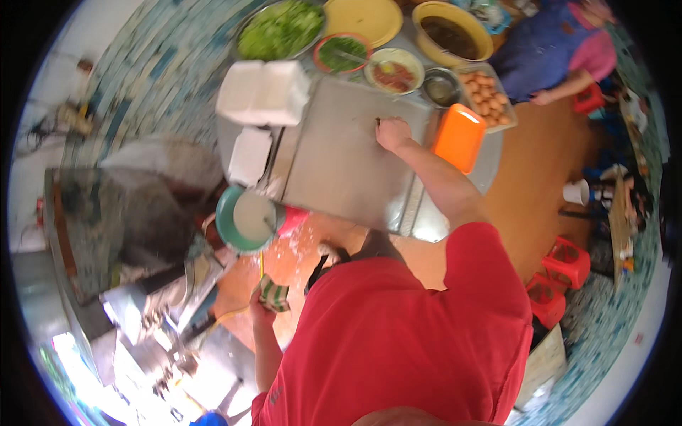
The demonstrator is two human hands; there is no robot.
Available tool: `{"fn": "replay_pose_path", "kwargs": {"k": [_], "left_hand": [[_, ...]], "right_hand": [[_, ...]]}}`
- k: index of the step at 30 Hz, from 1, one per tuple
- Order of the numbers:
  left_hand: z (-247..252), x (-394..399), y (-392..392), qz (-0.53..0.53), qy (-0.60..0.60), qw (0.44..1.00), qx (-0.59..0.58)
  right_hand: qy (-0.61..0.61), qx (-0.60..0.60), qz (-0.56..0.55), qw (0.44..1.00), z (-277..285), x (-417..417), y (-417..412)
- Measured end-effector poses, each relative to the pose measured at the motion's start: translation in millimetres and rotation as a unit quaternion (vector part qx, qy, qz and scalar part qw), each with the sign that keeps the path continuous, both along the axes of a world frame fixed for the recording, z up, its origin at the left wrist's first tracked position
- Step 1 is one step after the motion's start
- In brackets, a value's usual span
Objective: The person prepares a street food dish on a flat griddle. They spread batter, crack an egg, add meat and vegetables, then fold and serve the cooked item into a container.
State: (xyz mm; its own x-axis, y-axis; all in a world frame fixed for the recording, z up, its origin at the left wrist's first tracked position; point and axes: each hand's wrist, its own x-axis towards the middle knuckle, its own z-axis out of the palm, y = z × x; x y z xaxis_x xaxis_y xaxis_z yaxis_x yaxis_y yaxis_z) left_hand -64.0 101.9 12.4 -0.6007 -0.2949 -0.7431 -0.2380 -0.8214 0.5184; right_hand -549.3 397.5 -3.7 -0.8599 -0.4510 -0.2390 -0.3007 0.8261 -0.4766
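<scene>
My right hand point(393, 133) is closed over the flat steel griddle plate point(346, 160). A small dark thing point(378, 121) sticks out of its fingers; too little shows to tell what it is. Low at my left side, my left hand point(261, 309) grips a green-and-cream striped cloth point(275, 296). An orange plastic tray point(461, 139) lies just right of my right forearm. Along the plate's far edge stand a bowl of chopped green herbs point(341, 52), a bowl of reddish food with a spoon point(394, 72) and a steel bowl point(441, 88).
White foam boxes point(261, 93) are stacked left of the plate. A green basin of pale liquid point(250, 218) stands at its near left corner. Beyond are lettuce point(282, 29), a yellow basin of dark liquid point(453, 32) and eggs point(485, 98). A person in a blue apron point(538, 53) is at the far right.
</scene>
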Motion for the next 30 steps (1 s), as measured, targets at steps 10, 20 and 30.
{"fn": "replay_pose_path", "kwargs": {"k": [10, 20, 30], "left_hand": [[27.9, 48.0, 7.9, 0.132, -0.041, 0.99, 0.028], [13.6, 93.8, 13.9, 0.171, -0.045, 0.982, 0.06], [39.4, -18.0, -29.2, 0.041, -0.017, 0.999, 0.007]], "right_hand": [[-0.034, 0.015, -0.004, 0.999, 14.2, -143.3, -95.7], [-0.039, 0.16, 0.182, 0.969, 40.8, -51.1, 3.1], [0.077, 0.062, 0.064, 0.993, 6.9, -85.4, 14.7]]}}
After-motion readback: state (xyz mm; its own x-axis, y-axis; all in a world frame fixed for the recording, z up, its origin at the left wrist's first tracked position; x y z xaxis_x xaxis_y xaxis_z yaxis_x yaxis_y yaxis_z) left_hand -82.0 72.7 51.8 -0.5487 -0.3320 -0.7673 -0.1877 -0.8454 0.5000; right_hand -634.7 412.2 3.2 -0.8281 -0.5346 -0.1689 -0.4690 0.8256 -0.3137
